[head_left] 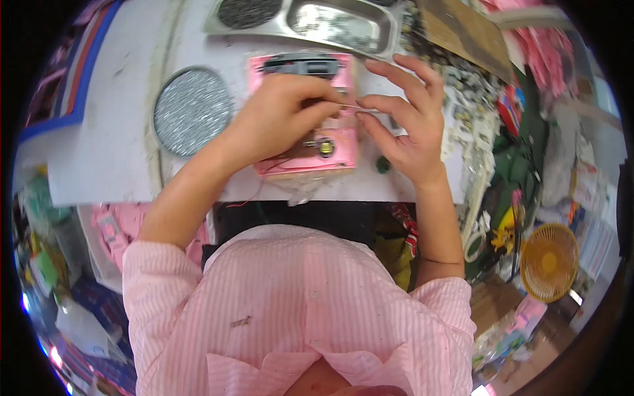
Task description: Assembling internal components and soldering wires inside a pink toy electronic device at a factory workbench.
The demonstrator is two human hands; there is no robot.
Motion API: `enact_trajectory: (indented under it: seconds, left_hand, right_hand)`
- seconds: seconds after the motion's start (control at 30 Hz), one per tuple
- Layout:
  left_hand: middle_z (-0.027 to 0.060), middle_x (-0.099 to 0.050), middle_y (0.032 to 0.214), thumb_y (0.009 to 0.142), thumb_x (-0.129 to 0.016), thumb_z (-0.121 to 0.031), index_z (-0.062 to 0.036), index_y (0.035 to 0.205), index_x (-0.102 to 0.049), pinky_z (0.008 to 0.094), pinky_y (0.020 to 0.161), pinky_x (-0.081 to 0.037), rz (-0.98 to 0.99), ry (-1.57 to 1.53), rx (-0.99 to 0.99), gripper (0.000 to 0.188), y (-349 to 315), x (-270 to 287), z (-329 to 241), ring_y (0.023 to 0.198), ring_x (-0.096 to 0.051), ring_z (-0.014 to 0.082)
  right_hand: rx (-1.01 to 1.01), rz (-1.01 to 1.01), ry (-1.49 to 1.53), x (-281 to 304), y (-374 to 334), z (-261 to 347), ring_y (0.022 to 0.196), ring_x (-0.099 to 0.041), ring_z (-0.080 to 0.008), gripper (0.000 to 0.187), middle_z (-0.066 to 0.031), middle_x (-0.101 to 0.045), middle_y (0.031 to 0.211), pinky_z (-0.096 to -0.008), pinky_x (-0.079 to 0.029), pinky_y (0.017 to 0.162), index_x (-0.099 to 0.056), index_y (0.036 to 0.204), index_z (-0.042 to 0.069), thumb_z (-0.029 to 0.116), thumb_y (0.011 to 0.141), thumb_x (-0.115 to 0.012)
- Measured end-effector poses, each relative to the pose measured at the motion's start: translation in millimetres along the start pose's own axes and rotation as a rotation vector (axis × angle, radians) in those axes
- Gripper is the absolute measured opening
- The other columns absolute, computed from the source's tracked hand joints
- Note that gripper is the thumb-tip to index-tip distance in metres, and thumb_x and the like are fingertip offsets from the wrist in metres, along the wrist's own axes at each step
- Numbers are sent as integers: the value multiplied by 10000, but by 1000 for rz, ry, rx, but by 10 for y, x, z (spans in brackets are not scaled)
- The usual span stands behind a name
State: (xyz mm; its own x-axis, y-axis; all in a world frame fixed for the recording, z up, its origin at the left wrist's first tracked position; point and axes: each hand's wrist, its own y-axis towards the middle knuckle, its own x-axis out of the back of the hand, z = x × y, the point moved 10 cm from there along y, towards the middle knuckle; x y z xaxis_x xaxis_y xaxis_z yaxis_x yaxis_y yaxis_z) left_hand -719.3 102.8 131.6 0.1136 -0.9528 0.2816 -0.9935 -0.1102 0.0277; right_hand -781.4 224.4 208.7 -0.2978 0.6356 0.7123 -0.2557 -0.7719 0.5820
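Over the middle of the white table, both of my hands meet at a thin pale wire point(349, 106). My left hand point(281, 112) is closed, its thumb and forefinger pinching one end. The thumb and forefinger of my right hand point(415, 129) come together at the other end, while its remaining fingers are spread. Below them lies a pink plastic casing point(345, 158), partly hidden by my left hand and forearm. It bears a dark grey elongated part point(302, 65) along its far side and a round part with a yellow centre point(325, 147) nearer me. A thin red wire point(246, 202) hangs past the table's front edge.
To the left stands a round dish point(157, 115) full of small metal pieces. A metal tray with compartments point(281, 34) sits at the far side. Cardboard point(465, 36) and piled small parts point(472, 105) line the right. A yellow basket point(549, 263) stands lower right.
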Motion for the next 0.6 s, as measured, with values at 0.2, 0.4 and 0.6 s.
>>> enact_trajectory:
  seconds: [0.2, 0.4, 0.6]
  left_hand:
    - [54, -736, 866, 940, -663, -38, -5, 1097, -731, 237, 646, -533, -161, -24, 132, 174, -112, 122, 4, 709, -658, 81]
    - [54, -730, 880, 942, -645, -8, -6, 1063, -679, 246, 664, -542, -213, 45, -15, 125, -148, 127, -122, 744, -677, 90]
    - [54, -716, 801, 928, -682, -50, -4, 1006, -688, 240, 589, -524, -226, 36, 29, 91, -158, 139, -187, 639, -664, 89]
  right_hand:
    - [-586, -327, 52, 1254, -1352, -781, 1031, -653, -235, 172, -118, -721, 1112, -355, -493, 950, -725, 1002, 18, 21, 830, -736]
    - [-1381, -1053, 665, 2123, -3569, -1078, 576, -361, -75, 193, 51, -378, 673, -232, -260, 472, -520, 871, 173, 221, 980, -671]
    - [-1247, -1302, 295, 2681, -3861, -761, 622, -512, -107, 263, -21, -589, 783, -238, -365, 478, -578, 905, 95, 323, 997, -672]
